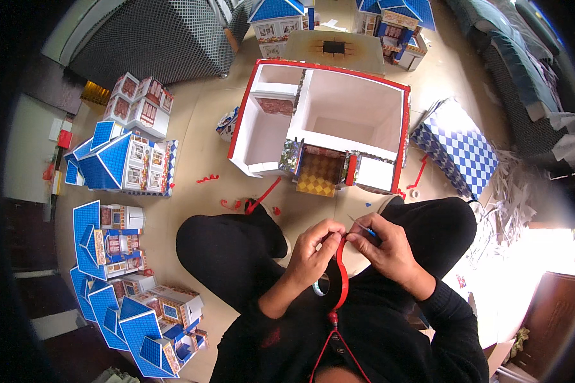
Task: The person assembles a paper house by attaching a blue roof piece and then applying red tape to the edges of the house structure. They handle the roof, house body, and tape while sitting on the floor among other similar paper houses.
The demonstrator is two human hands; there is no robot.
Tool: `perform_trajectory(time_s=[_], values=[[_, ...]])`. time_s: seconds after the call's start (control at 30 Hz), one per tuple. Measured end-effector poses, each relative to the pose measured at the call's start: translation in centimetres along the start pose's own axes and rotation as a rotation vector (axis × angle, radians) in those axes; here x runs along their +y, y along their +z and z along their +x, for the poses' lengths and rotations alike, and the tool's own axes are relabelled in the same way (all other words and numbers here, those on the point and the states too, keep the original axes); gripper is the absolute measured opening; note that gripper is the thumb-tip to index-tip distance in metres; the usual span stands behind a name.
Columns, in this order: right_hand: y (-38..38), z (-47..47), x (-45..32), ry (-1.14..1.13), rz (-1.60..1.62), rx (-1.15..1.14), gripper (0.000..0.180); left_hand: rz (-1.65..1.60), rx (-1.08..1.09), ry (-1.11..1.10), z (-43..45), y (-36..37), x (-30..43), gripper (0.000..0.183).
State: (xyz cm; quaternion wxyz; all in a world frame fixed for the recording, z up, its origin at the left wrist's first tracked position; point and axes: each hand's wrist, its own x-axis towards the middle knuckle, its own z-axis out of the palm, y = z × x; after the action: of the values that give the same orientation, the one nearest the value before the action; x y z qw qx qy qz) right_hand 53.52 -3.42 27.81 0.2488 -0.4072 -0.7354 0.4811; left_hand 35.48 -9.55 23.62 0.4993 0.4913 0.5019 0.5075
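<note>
My left hand (314, 253) pinches the upper end of a red tape strip (343, 280) between thumb and fingers. Fingertips of my right hand (388, 246) meet it at the same end, and a slim pointed blade with a blue part (362, 226) is also held in that hand. The strip curves down over my lap towards a red bead on a cord. Behind it a pale curved rim (320, 287) shows, partly hidden by my left hand. Beyond my hands stands an open-topped cardboard model house (294, 122), its upper edges lined in red.
Several blue-roofed model houses (108, 163) stand along the left; others (278, 21) are at the back. A blue-and-white checkered stack (460, 148) lies right, beside shredded paper (512, 196). Red scraps (263, 196) and a small tape roll (415, 194) lie on the floor.
</note>
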Motion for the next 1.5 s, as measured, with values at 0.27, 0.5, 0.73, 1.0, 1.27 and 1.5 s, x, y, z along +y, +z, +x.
perform_trajectory(time_s=[0.27,0.5,0.73,1.0,1.27,1.5], values=[[-0.2,0.2,0.2,-0.298,-0.221,-0.027,0.027,-0.255,-0.037,-0.135,-0.4,-0.8,-0.8,0.015],[-0.2,0.2,0.6,-0.459,-0.420,-0.039,0.038,-0.420,-0.072,-0.174,-0.8,-0.5,-1.2,0.017],[-0.5,0.4,-0.5,-0.443,-0.334,-0.068,0.033,-0.241,0.047,-0.148,-0.3,-1.7,-1.4,0.033],[0.4,1.7,-1.2,-0.605,-0.433,-0.142,0.038,-0.248,-0.208,-0.097,-1.1,-3.0,-1.7,0.042],[1.0,3.0,-3.3,-0.582,-0.471,-0.159,0.037,-0.139,-0.188,0.182,-0.2,-4.9,-0.9,0.079],[1.9,6.3,-4.4,-0.524,-0.399,-0.133,0.036,0.161,-0.195,0.217,-1.4,-6.2,-1.1,0.096]])
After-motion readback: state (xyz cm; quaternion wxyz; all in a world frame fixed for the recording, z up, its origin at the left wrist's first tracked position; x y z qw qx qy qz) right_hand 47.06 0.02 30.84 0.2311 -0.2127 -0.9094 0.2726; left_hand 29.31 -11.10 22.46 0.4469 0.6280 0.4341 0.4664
